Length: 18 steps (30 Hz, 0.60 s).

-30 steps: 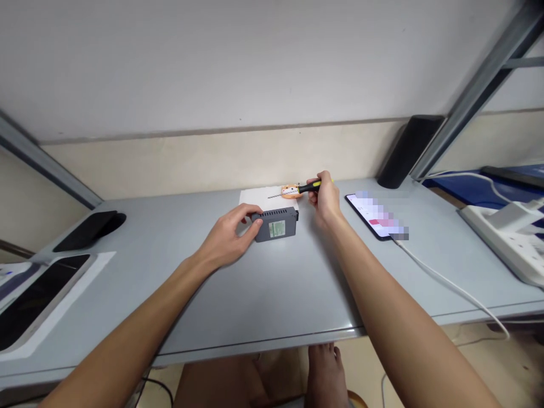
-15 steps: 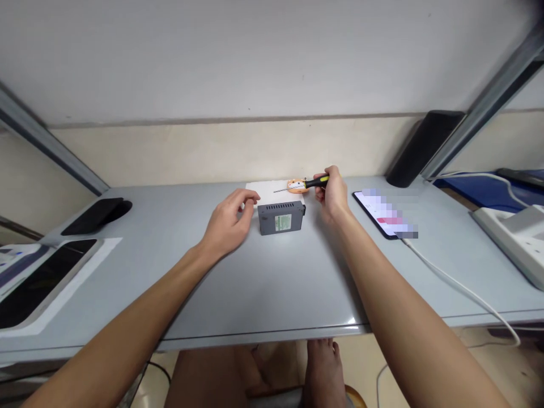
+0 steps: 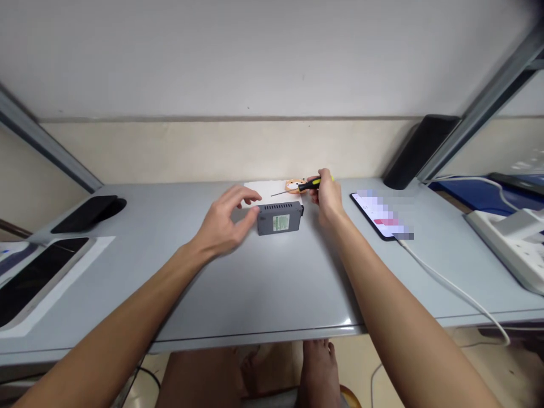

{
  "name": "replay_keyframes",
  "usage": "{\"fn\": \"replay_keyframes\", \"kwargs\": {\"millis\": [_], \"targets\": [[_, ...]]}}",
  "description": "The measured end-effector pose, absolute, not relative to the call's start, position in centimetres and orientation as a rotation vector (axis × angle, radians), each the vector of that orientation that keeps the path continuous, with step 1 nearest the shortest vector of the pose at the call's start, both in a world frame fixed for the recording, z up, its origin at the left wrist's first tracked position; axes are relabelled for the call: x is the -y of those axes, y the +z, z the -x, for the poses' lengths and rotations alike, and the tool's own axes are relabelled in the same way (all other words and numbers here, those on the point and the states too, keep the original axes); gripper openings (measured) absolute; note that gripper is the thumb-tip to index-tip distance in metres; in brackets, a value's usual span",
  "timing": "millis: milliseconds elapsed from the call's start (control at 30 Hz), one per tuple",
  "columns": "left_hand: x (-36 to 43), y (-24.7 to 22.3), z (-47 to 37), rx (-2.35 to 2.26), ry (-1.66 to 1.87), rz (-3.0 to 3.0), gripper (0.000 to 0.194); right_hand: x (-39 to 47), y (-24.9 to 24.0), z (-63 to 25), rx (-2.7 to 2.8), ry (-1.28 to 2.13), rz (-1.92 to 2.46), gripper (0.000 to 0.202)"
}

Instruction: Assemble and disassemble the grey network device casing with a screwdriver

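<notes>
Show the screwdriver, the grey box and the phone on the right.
Screwdriver (image 3: 306,185), head view: on its handle.
Grey box (image 3: 280,221), head view: on its near side.
Phone on the right (image 3: 379,215), head view: on its screen.

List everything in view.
box: 1, grey, centre
screwdriver: 1, black/yellow, right hand
paper: 1, white, behind box
small item: 1, orange, near paper
phone: 1, black, right
phone cable: 1, white, right
column: 1, black, right rear
power strip: 1, white, right
flat object: 1, blue, right
device: 1, black, left
thin item: 1, black, left
desk: 1, grey, throughout
wall: 1, pale, rear
feet: 2, bare, below
left hand: 1, bare, beside box
right hand: 1, bare, gripping screwdriver
</notes>
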<state>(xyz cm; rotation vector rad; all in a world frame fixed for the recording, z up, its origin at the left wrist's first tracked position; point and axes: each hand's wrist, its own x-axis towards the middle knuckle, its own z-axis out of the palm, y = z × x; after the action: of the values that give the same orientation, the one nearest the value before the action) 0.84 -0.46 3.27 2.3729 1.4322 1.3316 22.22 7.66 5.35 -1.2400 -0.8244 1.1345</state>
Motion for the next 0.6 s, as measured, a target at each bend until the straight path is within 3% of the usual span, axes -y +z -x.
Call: {"fn": "replay_keyframes", "kwargs": {"millis": [300, 600], "targets": [[0.2, 2.3, -1.0, -1.429, 1.189, -2.290, 0.020, -8.8, 5.0, -23.9, 0.766, 0.920, 1.097, 0.041], [-0.5, 1.8, -1.4, -1.437, 1.334, -1.871, 0.028, -8.2, 5.6, -24.1, 0.826, 0.675, 1.065, 0.047]]}}
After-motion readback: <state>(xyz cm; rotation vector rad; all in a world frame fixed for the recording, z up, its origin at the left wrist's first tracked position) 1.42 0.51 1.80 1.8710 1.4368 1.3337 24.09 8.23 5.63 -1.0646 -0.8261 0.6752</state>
